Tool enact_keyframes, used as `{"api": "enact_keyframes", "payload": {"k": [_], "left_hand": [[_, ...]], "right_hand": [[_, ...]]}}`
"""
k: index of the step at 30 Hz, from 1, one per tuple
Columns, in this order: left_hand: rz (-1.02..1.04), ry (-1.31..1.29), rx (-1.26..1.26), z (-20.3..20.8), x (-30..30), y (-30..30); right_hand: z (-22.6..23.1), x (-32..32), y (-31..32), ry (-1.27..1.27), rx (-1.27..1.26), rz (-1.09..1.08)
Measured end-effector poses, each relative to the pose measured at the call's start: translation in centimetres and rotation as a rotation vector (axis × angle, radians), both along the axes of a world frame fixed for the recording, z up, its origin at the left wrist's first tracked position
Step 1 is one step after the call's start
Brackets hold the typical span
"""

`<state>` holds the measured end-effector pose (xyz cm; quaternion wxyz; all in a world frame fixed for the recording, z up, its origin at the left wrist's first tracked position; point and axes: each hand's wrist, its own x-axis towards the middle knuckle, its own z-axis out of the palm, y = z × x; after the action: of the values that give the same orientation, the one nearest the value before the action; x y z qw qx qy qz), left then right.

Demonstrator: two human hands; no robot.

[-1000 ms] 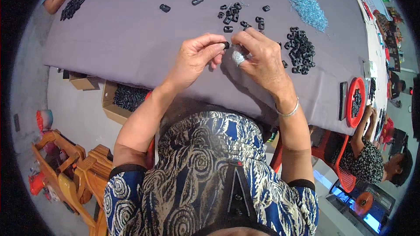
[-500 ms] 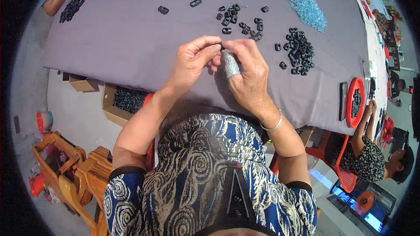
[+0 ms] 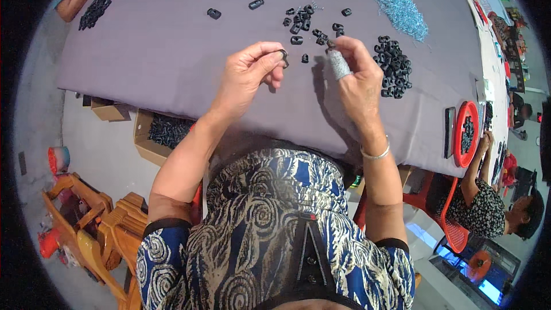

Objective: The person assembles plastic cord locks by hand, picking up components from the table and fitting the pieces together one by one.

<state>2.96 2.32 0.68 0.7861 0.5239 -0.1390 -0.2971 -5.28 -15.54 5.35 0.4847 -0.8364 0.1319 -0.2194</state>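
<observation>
My left hand [image 3: 247, 77] is closed in a pinch on a small black plastic part [image 3: 284, 57], which shows a curved, hollow edge past the thumb. To its right, my right hand [image 3: 360, 74] hovers apart over the table, its fingertips pinched on a small dark piece [image 3: 330, 45] whose shape I cannot make out. A grey wrap [image 3: 338, 65] covers one of its fingers. On the cloth between the hands lies a single black part [image 3: 305, 58]. Just beyond are loose black barrel-shaped plastic parts [image 3: 301, 20], and a denser heap of black parts [image 3: 393, 69] lies right of my right hand.
A pile of tiny bluish metal pieces [image 3: 402, 14] lies farther right on the grey tablecloth [image 3: 155, 40]. A red basin [image 3: 466, 135] stands at the right edge, near another person [image 3: 482, 206]. Below the table's left edge is a cardboard box [image 3: 143, 138] of black parts.
My hands have come apart: the right moved right, carrying a small dark piece, while the left stays nearly in place with its black part. A black part now shows on the cloth between them.
</observation>
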Motion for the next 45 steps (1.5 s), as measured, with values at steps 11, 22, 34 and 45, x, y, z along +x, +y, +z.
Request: {"api": "enact_keyframes", "payload": {"k": [11, 22, 34, 45], "left_hand": [[0.161, -0.008, 0.016, 0.2, 0.1, -0.2], [0.064, -0.112, 0.058, 0.2, 0.0, -0.3], [0.042, -0.115, 0.072, 0.3, -0.2, -0.3], [0.026, -0.112, 0.068, 0.1, -0.3, -0.5]], "right_hand": [[-1.6, 1.2, -0.7, 0.008, -0.492, 0.294], [-2.6, 2.2, -0.8, -0.011, -0.709, 0.405], [-2.9, 2.5, -1.1, -0.056, -0.232, 0.300], [-1.6, 1.9, 0.7, 0.151, 0.924, 0.411]]}}
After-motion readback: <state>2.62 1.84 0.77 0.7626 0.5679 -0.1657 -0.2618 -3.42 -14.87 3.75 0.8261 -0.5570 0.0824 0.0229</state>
